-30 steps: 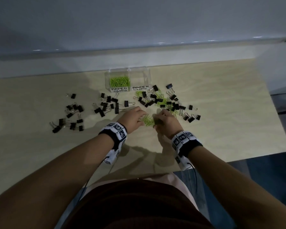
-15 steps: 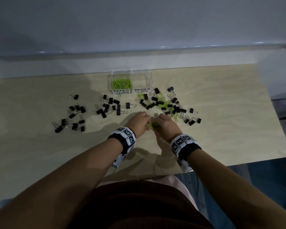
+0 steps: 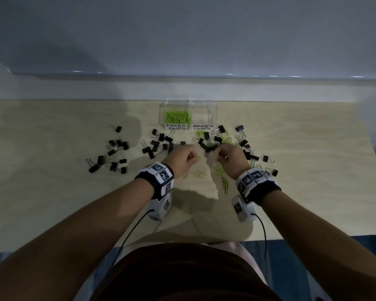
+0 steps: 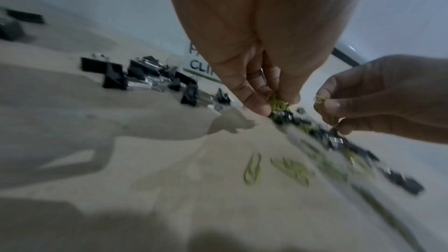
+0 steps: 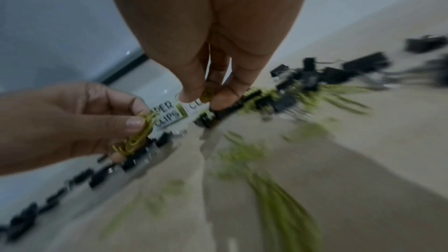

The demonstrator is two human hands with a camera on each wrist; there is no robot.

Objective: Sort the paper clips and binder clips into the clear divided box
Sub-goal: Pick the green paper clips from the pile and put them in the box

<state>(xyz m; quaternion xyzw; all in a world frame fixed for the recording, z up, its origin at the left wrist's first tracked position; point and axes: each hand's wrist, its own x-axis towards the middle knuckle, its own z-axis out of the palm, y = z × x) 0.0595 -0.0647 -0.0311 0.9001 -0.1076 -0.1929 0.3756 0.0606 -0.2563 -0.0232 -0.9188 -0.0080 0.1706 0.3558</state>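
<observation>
Green paper clips [image 5: 138,139] bunched in left hand [image 3: 183,158], a few more pinched in right hand [image 3: 230,156]. Box [image 3: 213,114] straight ahead beyond both hands; paper-clip cell on its left side, nearer the left hand. Binder clips [image 3: 156,142] scattered on the table [image 3: 313,159].

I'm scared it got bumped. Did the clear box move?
No. The clear box still sits at the table's far edge, behind the same binder clips.

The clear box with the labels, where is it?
In the head view the clear divided box sits at the table's far edge, straight beyond both hands, with black binder clips scattered just in front of it.
</observation>
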